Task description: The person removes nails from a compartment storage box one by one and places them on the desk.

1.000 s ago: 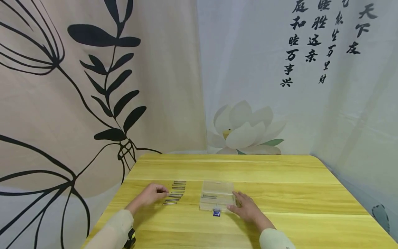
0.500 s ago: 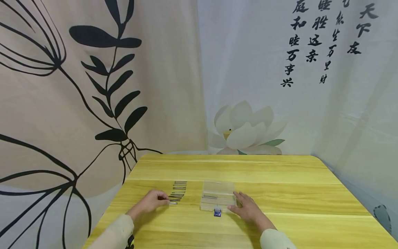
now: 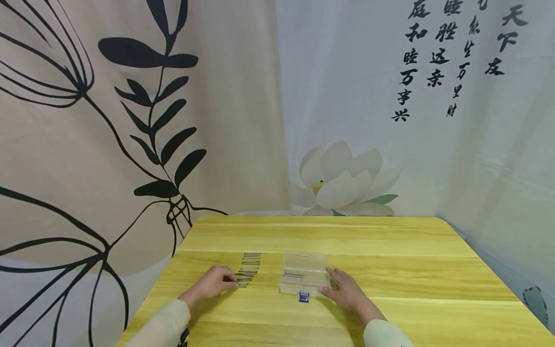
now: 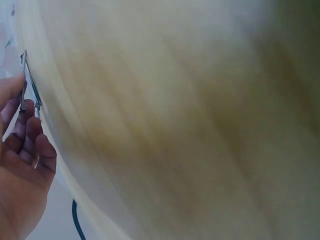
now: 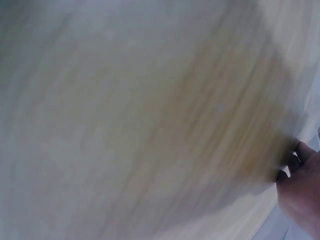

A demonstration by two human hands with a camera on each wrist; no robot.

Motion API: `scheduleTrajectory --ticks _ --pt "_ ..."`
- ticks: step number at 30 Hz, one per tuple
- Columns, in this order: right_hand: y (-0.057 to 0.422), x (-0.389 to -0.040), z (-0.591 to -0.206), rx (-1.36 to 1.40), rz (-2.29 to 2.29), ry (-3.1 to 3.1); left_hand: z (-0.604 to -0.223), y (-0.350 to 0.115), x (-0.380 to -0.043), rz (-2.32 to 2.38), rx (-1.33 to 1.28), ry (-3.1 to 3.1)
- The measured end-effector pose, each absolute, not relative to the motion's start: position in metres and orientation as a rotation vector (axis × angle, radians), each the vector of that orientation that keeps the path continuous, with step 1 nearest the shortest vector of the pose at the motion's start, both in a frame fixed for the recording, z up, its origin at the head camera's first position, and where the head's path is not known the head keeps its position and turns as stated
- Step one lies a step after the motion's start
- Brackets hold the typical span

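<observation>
In the head view my left hand (image 3: 214, 281) is at the near end of a column of thin metal nails (image 3: 248, 273) on the table. The left wrist view shows a nail (image 4: 23, 82) pinched between that hand's thumb and fingers, with another nail (image 4: 33, 82) close behind it. To the right lies an open clear plastic box (image 3: 288, 286), its lid folded back, with a few nails (image 3: 293, 275) inside. My right hand (image 3: 347, 289) rests at the box's right side, fingers extended and touching it. In the right wrist view only part of the right hand (image 5: 298, 195) shows.
A blue label or latch (image 3: 304, 297) is at the box's front edge. The yellow wooden table (image 3: 416, 270) extends around both hands. Behind it hangs a printed curtain (image 3: 243, 120).
My left hand has moved slightly nearer and right, down to the nearest nail, and now pinches it. The right hand and the box hold their places.
</observation>
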State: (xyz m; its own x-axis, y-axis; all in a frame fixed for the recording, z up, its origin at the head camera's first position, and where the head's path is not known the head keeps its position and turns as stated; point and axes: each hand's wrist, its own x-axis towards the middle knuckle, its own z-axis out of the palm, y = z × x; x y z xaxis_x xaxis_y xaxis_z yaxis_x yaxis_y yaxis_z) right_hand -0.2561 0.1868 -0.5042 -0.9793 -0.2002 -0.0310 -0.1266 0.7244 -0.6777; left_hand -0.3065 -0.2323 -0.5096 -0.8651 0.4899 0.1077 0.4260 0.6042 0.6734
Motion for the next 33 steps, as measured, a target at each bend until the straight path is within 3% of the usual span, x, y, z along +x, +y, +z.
scheduleTrajectory --ticks 21,33 --pt "0.186 -0.256 -0.505 -0.257 -1.087 2.826 -0.497 -0.227 -0.310 1.035 0.737 2.809" --pt "0.187 -0.255 -0.505 -0.266 -1.096 2.822 -0.479 -0.196 -0.322 1.028 0.725 2.774"
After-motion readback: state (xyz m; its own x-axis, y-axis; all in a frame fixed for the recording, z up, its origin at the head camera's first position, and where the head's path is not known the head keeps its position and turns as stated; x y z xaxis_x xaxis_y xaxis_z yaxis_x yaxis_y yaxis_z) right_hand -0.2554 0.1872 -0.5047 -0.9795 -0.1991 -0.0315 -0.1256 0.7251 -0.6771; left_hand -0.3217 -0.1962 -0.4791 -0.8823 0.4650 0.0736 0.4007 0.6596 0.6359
